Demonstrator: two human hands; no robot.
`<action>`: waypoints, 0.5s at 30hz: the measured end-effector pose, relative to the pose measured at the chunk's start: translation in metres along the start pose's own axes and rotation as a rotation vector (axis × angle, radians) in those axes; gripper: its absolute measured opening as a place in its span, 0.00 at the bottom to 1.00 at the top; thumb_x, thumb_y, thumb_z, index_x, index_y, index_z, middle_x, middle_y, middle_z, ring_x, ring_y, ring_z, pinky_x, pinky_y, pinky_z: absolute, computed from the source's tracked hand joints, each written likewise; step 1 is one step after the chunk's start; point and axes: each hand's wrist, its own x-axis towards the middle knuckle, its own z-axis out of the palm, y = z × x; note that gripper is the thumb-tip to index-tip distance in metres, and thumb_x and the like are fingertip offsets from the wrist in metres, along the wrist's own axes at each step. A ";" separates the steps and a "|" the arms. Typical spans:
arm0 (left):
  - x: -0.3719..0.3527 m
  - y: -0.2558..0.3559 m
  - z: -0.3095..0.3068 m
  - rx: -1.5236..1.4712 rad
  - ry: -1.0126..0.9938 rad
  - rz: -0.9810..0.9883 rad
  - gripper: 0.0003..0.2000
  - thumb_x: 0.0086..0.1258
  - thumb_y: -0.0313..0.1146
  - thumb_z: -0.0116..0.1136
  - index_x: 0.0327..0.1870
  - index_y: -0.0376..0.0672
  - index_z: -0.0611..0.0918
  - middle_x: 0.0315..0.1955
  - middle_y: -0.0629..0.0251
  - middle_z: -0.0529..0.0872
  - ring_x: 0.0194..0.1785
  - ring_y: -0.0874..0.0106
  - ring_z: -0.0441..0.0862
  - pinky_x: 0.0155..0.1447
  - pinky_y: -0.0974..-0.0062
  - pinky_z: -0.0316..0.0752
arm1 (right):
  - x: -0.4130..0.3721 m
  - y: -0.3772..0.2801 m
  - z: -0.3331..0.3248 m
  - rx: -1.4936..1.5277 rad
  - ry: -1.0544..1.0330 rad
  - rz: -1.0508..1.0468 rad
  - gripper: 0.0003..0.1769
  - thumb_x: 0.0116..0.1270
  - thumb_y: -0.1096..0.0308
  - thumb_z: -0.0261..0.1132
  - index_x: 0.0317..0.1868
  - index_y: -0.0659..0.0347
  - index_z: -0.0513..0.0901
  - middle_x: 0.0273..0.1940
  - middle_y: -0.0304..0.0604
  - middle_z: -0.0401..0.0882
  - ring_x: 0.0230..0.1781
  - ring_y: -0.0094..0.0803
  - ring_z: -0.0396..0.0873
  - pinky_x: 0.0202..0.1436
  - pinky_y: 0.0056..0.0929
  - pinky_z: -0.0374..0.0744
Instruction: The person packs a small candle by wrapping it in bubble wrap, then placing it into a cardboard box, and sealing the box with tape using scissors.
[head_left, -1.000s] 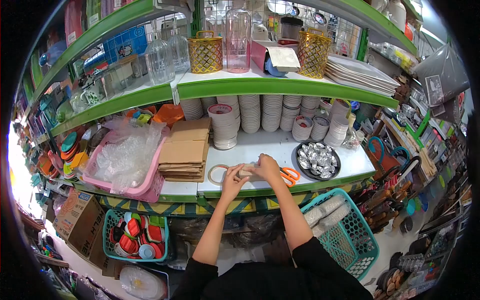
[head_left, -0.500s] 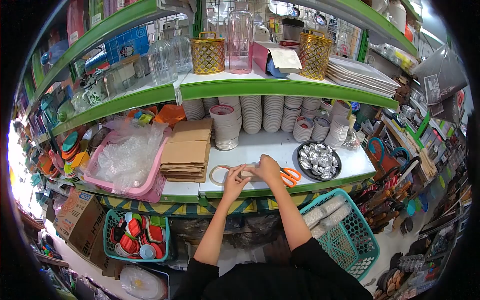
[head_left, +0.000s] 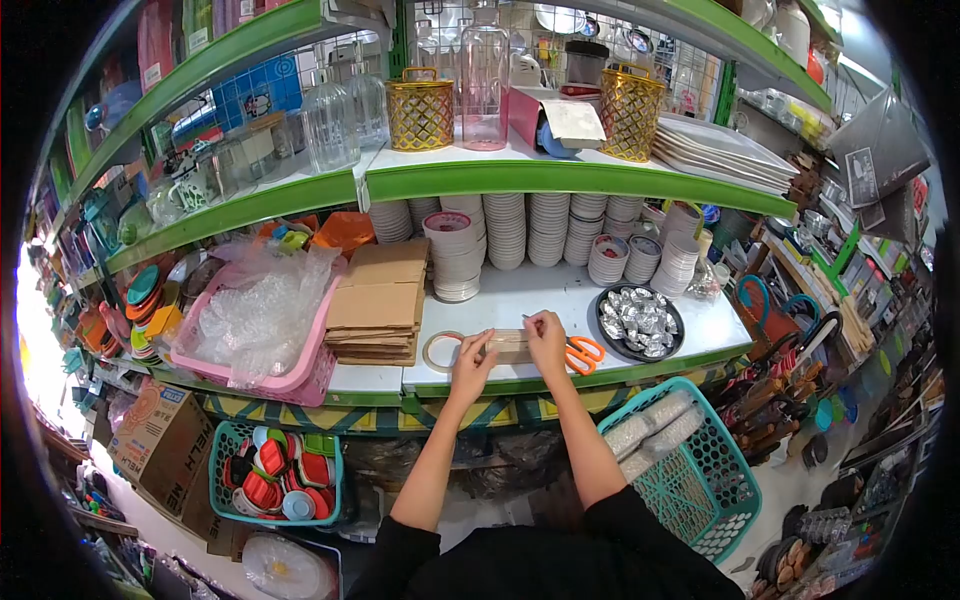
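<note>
Box [head_left: 507, 346] gripped between left hand [head_left: 470, 362] and right hand [head_left: 547, 335], black tray [head_left: 600, 306] of foil-wrapped pieces [head_left: 640, 320] just beside

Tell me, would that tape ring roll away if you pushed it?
Probably not: the tape roll lies flat on the white shelf, so it would likely slide. It looks thin and hollow, so probably light. Stood on edge, it might roll off.
</note>
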 end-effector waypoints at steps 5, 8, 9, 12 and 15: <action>0.000 -0.002 -0.001 -0.014 -0.014 -0.029 0.17 0.74 0.37 0.47 0.61 0.43 0.74 0.51 0.61 0.72 0.34 0.76 0.79 0.40 0.81 0.76 | -0.026 0.003 -0.003 -0.017 0.315 -0.100 0.08 0.62 0.71 0.63 0.37 0.67 0.76 0.33 0.47 0.72 0.28 0.34 0.74 0.31 0.30 0.73; -0.002 -0.003 0.000 -0.033 0.030 -0.047 0.20 0.74 0.38 0.48 0.63 0.41 0.70 0.50 0.59 0.72 0.34 0.76 0.79 0.41 0.80 0.76 | -0.037 0.018 0.001 0.007 0.124 0.185 0.14 0.65 0.64 0.62 0.41 0.68 0.77 0.31 0.49 0.73 0.28 0.36 0.74 0.32 0.33 0.73; -0.003 -0.004 0.001 -0.059 0.049 -0.072 0.21 0.74 0.38 0.48 0.64 0.39 0.69 0.51 0.58 0.72 0.35 0.76 0.80 0.41 0.79 0.76 | -0.038 0.019 -0.001 0.007 0.125 0.186 0.14 0.65 0.64 0.62 0.41 0.68 0.77 0.31 0.49 0.73 0.28 0.36 0.74 0.32 0.33 0.73; -0.003 -0.007 0.001 -0.086 0.054 -0.119 0.22 0.74 0.38 0.48 0.64 0.37 0.67 0.53 0.56 0.72 0.36 0.76 0.80 0.42 0.78 0.76 | -0.038 0.018 -0.006 -0.106 0.103 0.064 0.19 0.67 0.59 0.60 0.47 0.68 0.76 0.28 0.48 0.74 0.27 0.36 0.74 0.32 0.34 0.73; -0.002 -0.011 -0.004 -0.090 0.017 -0.145 0.22 0.73 0.36 0.49 0.64 0.37 0.67 0.55 0.55 0.72 0.38 0.75 0.80 0.44 0.78 0.76 | -0.034 0.010 -0.015 -0.040 -0.025 0.224 0.18 0.68 0.58 0.59 0.44 0.67 0.78 0.34 0.51 0.75 0.33 0.38 0.76 0.37 0.33 0.75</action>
